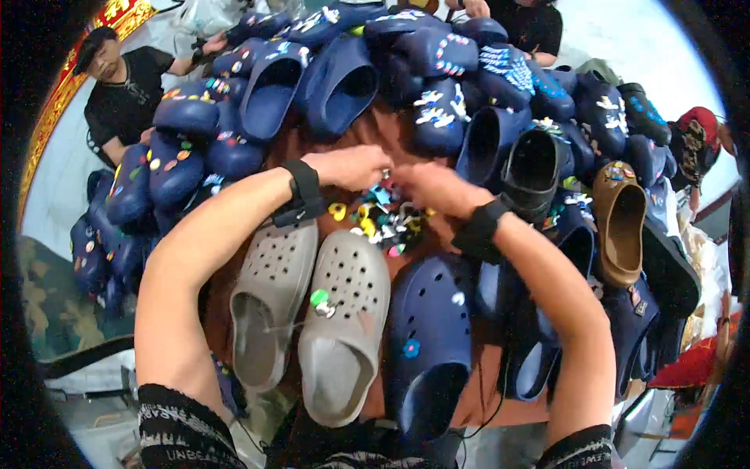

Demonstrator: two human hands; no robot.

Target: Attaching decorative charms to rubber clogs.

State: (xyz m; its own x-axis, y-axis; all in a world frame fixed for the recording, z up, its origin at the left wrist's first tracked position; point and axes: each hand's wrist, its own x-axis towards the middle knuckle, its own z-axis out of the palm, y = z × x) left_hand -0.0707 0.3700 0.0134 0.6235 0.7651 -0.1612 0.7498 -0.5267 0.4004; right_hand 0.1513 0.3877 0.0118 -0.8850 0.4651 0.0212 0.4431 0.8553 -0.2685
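Mid-table, a bare strip of brown cloth [388, 129] is left btwn far navy clogs L & R, & can be reached from above. Beyond it, the far edge is walled off by stacked navy clogs [445, 51]. Near side is blocked by 2 grey clogs [351, 273] & 1 navy clog [430, 313], all set close tog. Charm pile [383, 227] is hemmed in btwn these & L hand [348, 168] + R hand [437, 187]. Low side entry is cut off by both forearms [223, 215], w/ more clogs outside them.
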